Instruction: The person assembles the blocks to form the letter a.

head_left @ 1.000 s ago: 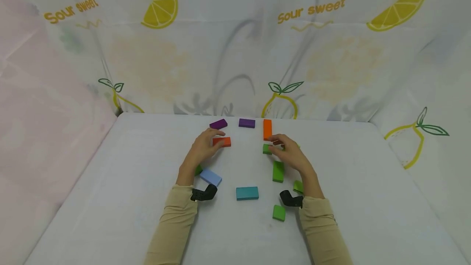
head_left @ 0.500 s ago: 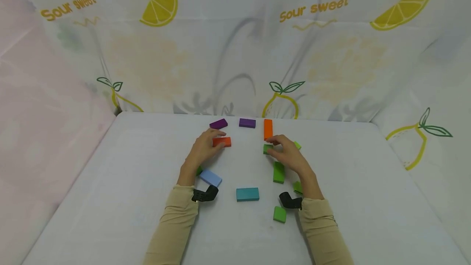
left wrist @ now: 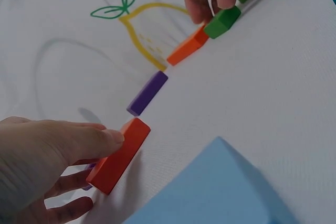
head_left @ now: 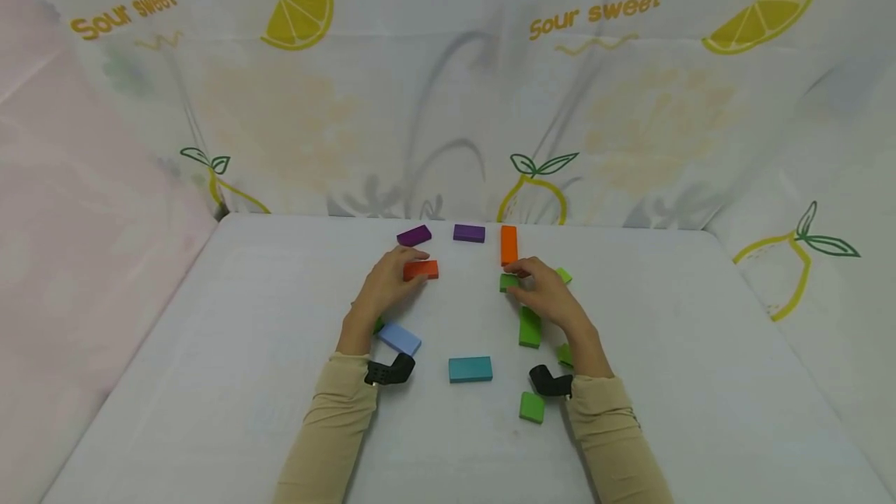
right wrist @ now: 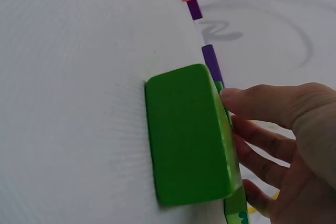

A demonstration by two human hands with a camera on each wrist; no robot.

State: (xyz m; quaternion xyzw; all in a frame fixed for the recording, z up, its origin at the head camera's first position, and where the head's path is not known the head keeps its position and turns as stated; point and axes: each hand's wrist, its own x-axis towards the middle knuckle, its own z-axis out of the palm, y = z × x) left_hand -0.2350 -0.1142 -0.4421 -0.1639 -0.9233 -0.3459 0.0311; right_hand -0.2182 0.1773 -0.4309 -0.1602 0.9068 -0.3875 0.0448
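My left hand (head_left: 385, 282) holds a red-orange block (head_left: 425, 269) on the white table, with the thumb on the near side and the fingers on the far side. In the left wrist view the thumb tip meets the upper edge of that red-orange block (left wrist: 119, 156). My right hand (head_left: 549, 303) pinches a small green block (head_left: 507, 284), just in front of an upright-lying orange block (head_left: 509, 246). From the right wrist, a longer green block (right wrist: 189, 135) fills the foreground and partly hides the pinched one behind it.
Two purple blocks (head_left: 469, 233) lie along the back edge. A light blue block (head_left: 400, 339) and a partly hidden green block (head_left: 379, 325) are by my left wrist. A teal block (head_left: 470, 369) lies front centre. More green blocks (head_left: 531, 407) lie around my right forearm.
My right hand has shifted slightly left, its fingers closing onto the small green block; a light green block behind it shows more. My left hand stays at the red-orange block.
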